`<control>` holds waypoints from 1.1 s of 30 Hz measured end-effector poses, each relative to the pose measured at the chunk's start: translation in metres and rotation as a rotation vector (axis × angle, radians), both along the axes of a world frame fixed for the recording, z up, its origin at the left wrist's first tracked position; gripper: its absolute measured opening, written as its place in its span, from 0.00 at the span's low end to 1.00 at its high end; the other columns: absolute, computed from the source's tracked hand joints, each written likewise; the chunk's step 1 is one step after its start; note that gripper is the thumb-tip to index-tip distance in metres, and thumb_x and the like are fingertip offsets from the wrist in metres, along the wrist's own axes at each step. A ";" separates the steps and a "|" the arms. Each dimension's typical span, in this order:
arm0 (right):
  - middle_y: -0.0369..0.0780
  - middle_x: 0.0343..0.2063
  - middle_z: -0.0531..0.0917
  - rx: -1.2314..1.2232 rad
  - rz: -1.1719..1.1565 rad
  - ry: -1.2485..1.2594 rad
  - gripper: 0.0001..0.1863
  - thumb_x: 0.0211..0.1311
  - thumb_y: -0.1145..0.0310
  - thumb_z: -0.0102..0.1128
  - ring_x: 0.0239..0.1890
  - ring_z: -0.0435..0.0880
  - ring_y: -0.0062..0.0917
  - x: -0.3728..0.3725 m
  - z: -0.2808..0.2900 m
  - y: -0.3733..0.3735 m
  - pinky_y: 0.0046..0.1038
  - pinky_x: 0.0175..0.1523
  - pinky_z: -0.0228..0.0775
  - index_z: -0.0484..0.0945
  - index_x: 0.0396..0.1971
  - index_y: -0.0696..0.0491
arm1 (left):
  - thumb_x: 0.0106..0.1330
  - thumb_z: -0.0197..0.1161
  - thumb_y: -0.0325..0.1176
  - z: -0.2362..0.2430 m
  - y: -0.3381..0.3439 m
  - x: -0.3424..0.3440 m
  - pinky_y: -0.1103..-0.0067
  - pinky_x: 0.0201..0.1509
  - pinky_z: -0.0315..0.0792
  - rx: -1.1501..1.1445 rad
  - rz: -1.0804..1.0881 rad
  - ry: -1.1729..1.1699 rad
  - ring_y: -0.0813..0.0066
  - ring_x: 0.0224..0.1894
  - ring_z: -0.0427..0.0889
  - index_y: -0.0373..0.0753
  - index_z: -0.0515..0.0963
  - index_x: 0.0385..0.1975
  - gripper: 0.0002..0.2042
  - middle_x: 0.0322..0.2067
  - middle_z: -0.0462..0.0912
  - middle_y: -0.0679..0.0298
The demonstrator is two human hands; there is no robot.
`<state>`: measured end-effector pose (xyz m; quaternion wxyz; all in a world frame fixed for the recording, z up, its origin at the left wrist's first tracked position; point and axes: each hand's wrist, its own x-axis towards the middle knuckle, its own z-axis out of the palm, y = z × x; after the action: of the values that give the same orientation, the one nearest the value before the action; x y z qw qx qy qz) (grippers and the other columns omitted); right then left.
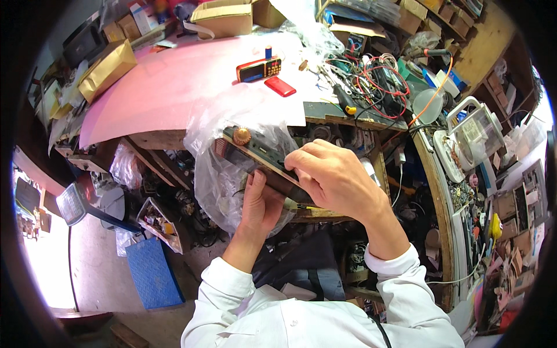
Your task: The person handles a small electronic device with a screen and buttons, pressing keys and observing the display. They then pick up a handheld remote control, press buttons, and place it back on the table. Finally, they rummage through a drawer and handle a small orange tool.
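My left hand [259, 206] grips the underside of a long brown wooden-cased radio [255, 159] with a round brass knob at its far end. A clear plastic bag [226, 174] wraps around the radio and hangs below it. My right hand [333, 174] clamps over the near end of the radio from above, fingers curled on its top edge. Both hands hold it in the air in front of the bench edge. White shirt sleeves cover both forearms.
A pink sheet [174, 81] covers the workbench, with a small red radio [258, 69] and a red flat case [280, 86] on it. Tangled red and black wires and tools [377, 81] lie at right. Cardboard boxes [223, 17] stand behind. A blue box [152, 272] sits on the floor.
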<state>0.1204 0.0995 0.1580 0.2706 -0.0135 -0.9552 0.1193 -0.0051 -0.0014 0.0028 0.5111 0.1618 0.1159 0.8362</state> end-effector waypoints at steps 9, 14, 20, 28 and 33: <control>0.41 0.33 0.85 -0.029 0.022 -0.059 0.13 0.57 0.81 0.65 0.33 0.86 0.35 0.002 0.006 0.007 0.33 0.37 0.79 0.82 0.42 0.55 | 0.74 0.67 0.49 0.000 0.001 -0.003 0.62 0.71 0.70 -0.022 0.004 0.019 0.66 0.64 0.78 0.45 0.73 0.64 0.25 0.60 0.82 0.66; 0.44 0.46 0.88 -0.552 0.056 0.067 0.25 0.61 0.66 0.73 0.47 0.88 0.28 0.026 -0.016 0.018 0.30 0.51 0.79 0.81 0.58 0.57 | 0.74 0.65 0.52 0.008 -0.003 -0.003 0.60 0.74 0.66 -0.031 0.009 -0.047 0.64 0.67 0.76 0.45 0.72 0.66 0.27 0.62 0.80 0.65; 0.43 0.62 0.79 -0.861 0.109 0.068 0.47 0.49 0.58 0.85 0.65 0.78 0.33 0.042 -0.071 0.017 0.37 0.69 0.70 0.72 0.70 0.53 | 0.76 0.57 0.59 -0.004 0.002 0.000 0.57 0.76 0.62 -0.034 0.047 -0.010 0.61 0.70 0.73 0.46 0.69 0.70 0.31 0.67 0.76 0.63; 0.38 0.62 0.79 -0.999 0.074 -0.040 0.46 0.50 0.77 0.82 0.63 0.77 0.24 0.030 -0.097 0.020 0.31 0.67 0.72 0.69 0.72 0.51 | 0.75 0.58 0.59 -0.004 -0.002 -0.003 0.58 0.78 0.60 -0.023 0.040 -0.015 0.62 0.70 0.73 0.47 0.67 0.71 0.31 0.68 0.75 0.63; 0.34 0.56 0.82 -1.196 0.055 -0.047 0.42 0.54 0.81 0.79 0.55 0.80 0.17 0.026 -0.122 0.032 0.26 0.60 0.75 0.69 0.70 0.53 | 0.72 0.62 0.60 0.004 0.004 0.000 0.61 0.82 0.52 -0.131 0.088 -0.112 0.63 0.75 0.65 0.46 0.66 0.72 0.35 0.71 0.71 0.65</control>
<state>0.1466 0.1313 0.0364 0.1915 -0.1415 -0.7280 0.6429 -0.0053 0.0030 0.0070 0.4890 0.0758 0.1486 0.8562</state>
